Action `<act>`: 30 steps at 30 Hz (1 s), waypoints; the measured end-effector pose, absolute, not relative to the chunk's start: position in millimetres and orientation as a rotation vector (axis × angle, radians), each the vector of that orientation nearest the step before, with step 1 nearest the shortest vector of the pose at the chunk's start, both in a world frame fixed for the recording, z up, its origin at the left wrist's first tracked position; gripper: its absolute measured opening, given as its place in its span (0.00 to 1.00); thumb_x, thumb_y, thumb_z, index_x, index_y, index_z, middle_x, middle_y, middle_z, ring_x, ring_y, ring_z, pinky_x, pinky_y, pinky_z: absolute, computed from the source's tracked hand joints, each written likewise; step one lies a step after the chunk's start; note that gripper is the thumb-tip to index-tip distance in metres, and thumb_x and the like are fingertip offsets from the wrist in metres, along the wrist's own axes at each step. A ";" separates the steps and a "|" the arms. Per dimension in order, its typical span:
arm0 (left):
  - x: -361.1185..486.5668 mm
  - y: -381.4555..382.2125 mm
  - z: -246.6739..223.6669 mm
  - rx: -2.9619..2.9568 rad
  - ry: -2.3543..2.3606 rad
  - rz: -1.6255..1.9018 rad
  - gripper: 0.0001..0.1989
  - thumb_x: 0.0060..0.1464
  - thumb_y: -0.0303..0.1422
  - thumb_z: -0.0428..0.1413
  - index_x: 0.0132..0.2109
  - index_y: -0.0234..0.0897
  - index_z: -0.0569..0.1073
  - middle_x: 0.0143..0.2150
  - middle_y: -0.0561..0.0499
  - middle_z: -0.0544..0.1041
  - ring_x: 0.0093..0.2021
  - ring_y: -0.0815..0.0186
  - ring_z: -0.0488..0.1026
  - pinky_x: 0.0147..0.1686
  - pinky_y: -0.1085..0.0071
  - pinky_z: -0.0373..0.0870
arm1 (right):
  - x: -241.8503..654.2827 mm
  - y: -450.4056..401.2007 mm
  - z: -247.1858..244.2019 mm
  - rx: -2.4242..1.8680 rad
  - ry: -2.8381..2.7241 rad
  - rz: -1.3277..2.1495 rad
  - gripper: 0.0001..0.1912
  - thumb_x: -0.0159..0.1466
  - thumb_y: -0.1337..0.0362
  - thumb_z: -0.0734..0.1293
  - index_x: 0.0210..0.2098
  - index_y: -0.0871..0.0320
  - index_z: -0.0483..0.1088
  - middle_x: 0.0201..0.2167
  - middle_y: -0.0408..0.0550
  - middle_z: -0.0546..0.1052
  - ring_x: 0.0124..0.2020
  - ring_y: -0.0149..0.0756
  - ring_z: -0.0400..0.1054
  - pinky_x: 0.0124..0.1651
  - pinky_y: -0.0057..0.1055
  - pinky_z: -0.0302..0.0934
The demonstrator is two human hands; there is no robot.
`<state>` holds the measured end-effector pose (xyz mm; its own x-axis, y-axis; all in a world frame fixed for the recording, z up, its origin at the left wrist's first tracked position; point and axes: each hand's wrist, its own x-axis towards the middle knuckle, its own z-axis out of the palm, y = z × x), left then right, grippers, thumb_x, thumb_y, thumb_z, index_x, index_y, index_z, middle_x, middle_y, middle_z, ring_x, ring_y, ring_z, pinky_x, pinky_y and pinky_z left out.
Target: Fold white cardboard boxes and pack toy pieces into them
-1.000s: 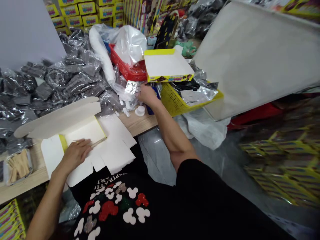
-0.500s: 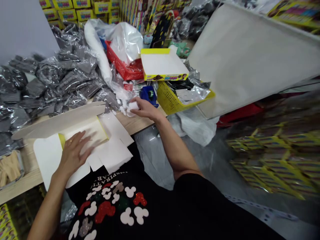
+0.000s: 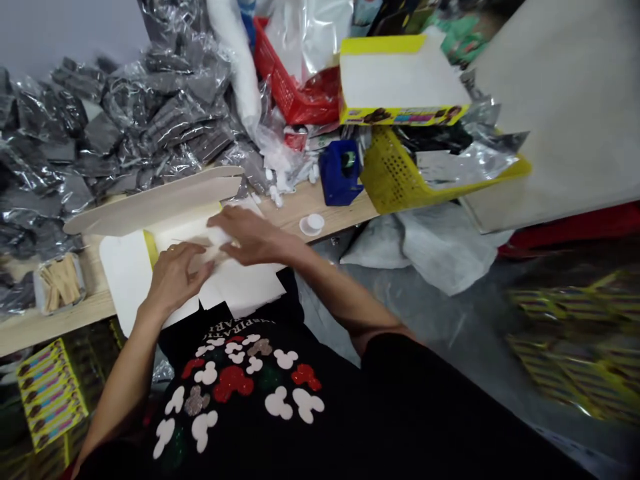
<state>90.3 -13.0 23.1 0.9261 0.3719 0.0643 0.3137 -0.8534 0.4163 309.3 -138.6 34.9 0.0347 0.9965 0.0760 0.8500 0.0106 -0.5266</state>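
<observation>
An unfolded carton (image 3: 125, 267), white inside with yellow edges, lies on the wooden table with its long flap (image 3: 150, 210) raised at the far side. My right hand (image 3: 250, 235) is over the carton's right part, fingers curled around a small white piece (image 3: 216, 233); blur and the fingers hide its exact shape. Beside it, my left hand (image 3: 175, 275) rests over the tray part, fingers stretched and a little apart, holding nothing visible. A small round white tub (image 3: 313, 224) stands on the table to the right of my right hand.
Grey items in clear plastic bags (image 3: 115, 140) are heaped behind the carton. A blue tape dispenser (image 3: 341, 173), a red basket (image 3: 280, 80) and a yellow basket (image 3: 393, 177) with an open box (image 3: 400, 83) on top stand rightward. Wooden sticks (image 3: 61, 283) fill a clear container at left.
My right hand has moved left from the small white pieces by the tape dispenser to the carton, close to my left hand. The view has shifted, so the table appears higher.
</observation>
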 end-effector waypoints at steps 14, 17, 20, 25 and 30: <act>94.0 14.4 23.0 2.591 0.615 0.092 0.30 0.70 0.55 0.52 0.65 0.36 0.74 0.62 0.37 0.78 0.58 0.49 0.79 0.57 0.52 0.78 | 390.3 -250.5 -18.5 -2.808 -1.126 0.522 0.36 0.64 0.71 0.66 0.72 0.64 0.63 0.62 0.75 0.70 0.59 0.68 0.71 0.59 0.57 0.69; 117.3 0.2 9.8 2.741 0.413 -0.107 0.33 0.65 0.54 0.61 0.69 0.40 0.72 0.73 0.35 0.69 0.69 0.40 0.70 0.64 0.45 0.75 | 400.6 -220.1 -15.8 -2.691 -1.089 0.498 0.32 0.64 0.71 0.66 0.67 0.68 0.66 0.59 0.73 0.74 0.56 0.61 0.74 0.60 0.50 0.69; 129.3 -18.0 -4.7 2.863 0.360 -0.197 0.22 0.68 0.43 0.60 0.64 0.42 0.76 0.72 0.36 0.69 0.67 0.42 0.72 0.59 0.49 0.79 | 426.3 -185.0 -4.8 -2.630 -0.979 0.377 0.27 0.68 0.67 0.64 0.66 0.69 0.66 0.57 0.71 0.76 0.59 0.58 0.73 0.63 0.46 0.67; 131.8 -33.1 -18.2 2.980 0.466 -0.090 0.17 0.71 0.32 0.53 0.61 0.42 0.78 0.67 0.35 0.72 0.59 0.46 0.76 0.52 0.50 0.82 | 480.6 -123.3 9.6 -2.561 -0.709 0.018 0.29 0.66 0.72 0.62 0.66 0.74 0.62 0.68 0.78 0.65 0.65 0.58 0.67 0.67 0.45 0.63; 140.2 -27.8 -27.2 2.966 0.547 0.118 0.20 0.71 0.33 0.51 0.65 0.41 0.74 0.67 0.33 0.73 0.57 0.44 0.78 0.51 0.48 0.82 | 495.9 -86.0 26.5 -2.556 -0.737 0.040 0.37 0.62 0.77 0.63 0.70 0.83 0.57 0.69 0.83 0.64 0.70 0.61 0.63 0.71 0.49 0.59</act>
